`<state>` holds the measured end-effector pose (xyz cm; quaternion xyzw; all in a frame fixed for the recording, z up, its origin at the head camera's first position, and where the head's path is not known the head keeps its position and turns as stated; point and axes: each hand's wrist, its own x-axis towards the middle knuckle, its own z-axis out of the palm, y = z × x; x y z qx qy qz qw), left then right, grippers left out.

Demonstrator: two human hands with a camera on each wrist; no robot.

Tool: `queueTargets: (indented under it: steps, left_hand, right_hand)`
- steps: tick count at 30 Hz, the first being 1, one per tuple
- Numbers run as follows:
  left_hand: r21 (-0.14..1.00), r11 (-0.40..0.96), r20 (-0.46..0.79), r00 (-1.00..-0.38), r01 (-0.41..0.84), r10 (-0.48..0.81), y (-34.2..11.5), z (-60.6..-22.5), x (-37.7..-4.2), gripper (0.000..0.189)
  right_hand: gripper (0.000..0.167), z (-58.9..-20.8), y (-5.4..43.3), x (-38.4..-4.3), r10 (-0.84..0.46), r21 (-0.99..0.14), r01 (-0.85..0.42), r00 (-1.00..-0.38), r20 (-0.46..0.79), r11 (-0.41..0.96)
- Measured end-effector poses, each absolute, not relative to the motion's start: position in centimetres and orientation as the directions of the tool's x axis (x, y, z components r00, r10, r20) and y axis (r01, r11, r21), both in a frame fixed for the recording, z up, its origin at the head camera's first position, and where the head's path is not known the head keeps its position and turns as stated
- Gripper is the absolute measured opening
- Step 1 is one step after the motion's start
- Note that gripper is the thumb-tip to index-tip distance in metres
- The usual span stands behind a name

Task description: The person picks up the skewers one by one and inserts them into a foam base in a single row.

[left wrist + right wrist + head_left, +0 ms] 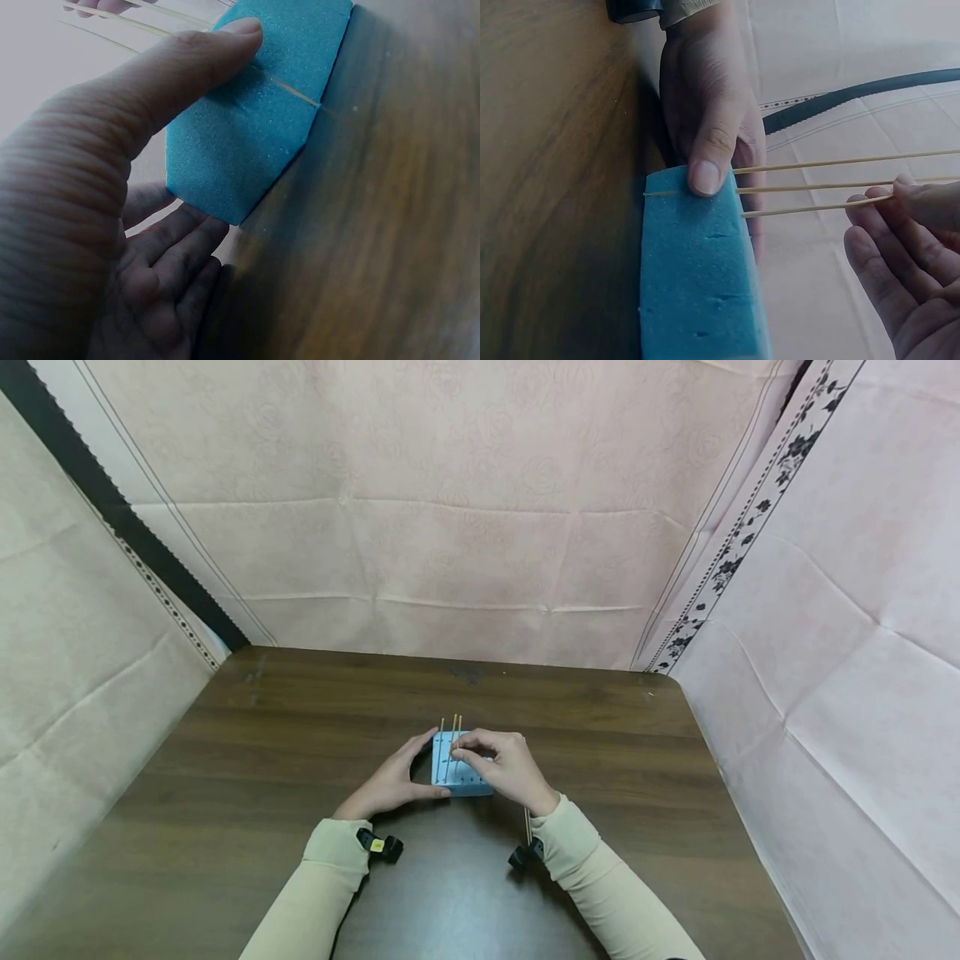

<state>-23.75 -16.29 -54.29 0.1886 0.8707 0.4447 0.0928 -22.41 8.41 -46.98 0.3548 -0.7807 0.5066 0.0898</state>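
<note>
A light blue foam block (467,789) with small holes in its top stands on the table. My left hand (393,787) grips its left end, with the thumb (217,56) pressed on the near side and the fingers round behind. Three thin wooden skewers (810,163) rise from the block's top. Between thumb and fingertips, my right hand (512,768) pinches the skewer nearest to it, partway up. In the left wrist view, a sliver of wood (292,91) shows along the block's side (232,150) beside the thumb.
More thin sticks (527,822) lie on the brown wooden table (300,735) by my right wrist. Both wrists wear small black cameras (390,850). Pale patterned cloth (450,552) hangs behind the table and at both sides.
</note>
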Motion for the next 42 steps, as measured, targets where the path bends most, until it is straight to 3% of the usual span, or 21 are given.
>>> queueTargets:
  steps: [9,25,42]
  left_hand:
    - [0.811,0.537,-0.006,-0.915,0.232,0.404,-16.3,-54.2,-23.7,0.114]
    - [0.798,0.552,0.002,-0.917,0.242,0.399,-16.3,-54.4,-23.6,0.115]
    - [0.794,0.557,-0.003,-0.915,0.244,0.403,-16.3,-54.1,-23.5,0.116]
  right_hand:
    - [0.013,-46.7,9.2,-22.5,-0.458,-0.736,-0.639,-0.736,0.498,0.226]
    - [0.012,-47.1,13.1,-23.1,-0.362,-0.764,-0.569,-0.811,0.459,0.304]
    - [0.006,-52.8,19.8,-23.0,-0.211,-0.784,-0.364,-0.931,0.297,0.503]
